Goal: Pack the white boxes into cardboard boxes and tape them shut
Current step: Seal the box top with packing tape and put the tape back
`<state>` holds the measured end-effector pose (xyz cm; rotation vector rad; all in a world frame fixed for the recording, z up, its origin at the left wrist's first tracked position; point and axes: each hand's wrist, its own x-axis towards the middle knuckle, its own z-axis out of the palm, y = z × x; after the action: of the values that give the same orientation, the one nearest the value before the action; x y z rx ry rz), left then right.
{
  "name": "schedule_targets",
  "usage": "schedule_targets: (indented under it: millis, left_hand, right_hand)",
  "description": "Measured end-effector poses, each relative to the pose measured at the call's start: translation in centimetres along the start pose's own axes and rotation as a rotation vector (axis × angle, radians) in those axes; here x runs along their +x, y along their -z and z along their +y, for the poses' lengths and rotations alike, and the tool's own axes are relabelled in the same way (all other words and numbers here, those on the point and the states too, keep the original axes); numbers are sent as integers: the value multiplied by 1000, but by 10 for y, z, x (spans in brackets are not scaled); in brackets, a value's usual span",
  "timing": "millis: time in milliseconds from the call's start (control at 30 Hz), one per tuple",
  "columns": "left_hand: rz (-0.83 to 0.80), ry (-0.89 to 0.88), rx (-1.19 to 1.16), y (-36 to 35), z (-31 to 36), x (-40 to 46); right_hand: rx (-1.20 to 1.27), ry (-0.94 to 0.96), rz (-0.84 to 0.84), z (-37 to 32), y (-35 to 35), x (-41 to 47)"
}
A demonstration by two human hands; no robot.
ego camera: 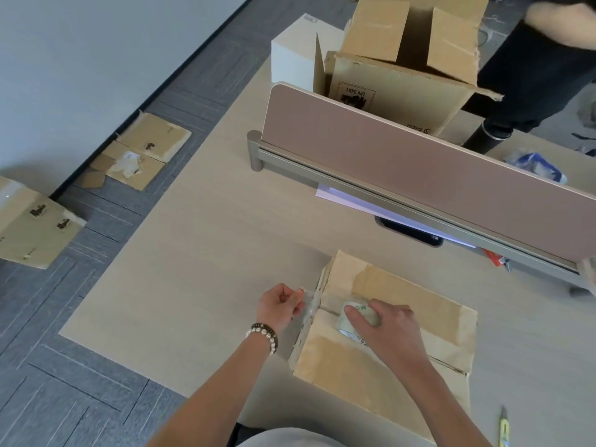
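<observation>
Right grip (382, 321) curls around tape roll (356, 317); left grip (282, 304) pinches tape end (308, 306).

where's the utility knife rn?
Head view, bottom right: the yellow utility knife lies on the table, just right of the closed cardboard box being taped, apart from both hands.
</observation>
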<state>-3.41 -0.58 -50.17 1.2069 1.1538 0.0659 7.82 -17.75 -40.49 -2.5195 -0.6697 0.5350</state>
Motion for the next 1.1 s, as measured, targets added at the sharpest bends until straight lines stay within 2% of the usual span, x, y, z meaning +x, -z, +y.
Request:
schedule_targets:
  millis: [433, 667, 900, 1000, 1100]
  left_hand:
    - [25, 5, 91, -23, -19, 6]
    - [-18, 44, 161, -31, -31, 11]
    - [-11, 220, -22, -30, -36, 12]
    - [50, 125, 154, -28, -42, 15]
    - [37, -7, 250, -23, -35, 8]
  right_hand:
    - [48, -16, -10, 1, -6, 3]
    - [85, -8, -7, 0, -5, 2]
    - [98, -18, -30, -2, -4, 1]
    - [94, -27, -38, -4, -3, 2]
    - [103, -56, -53, -4, -2, 3]
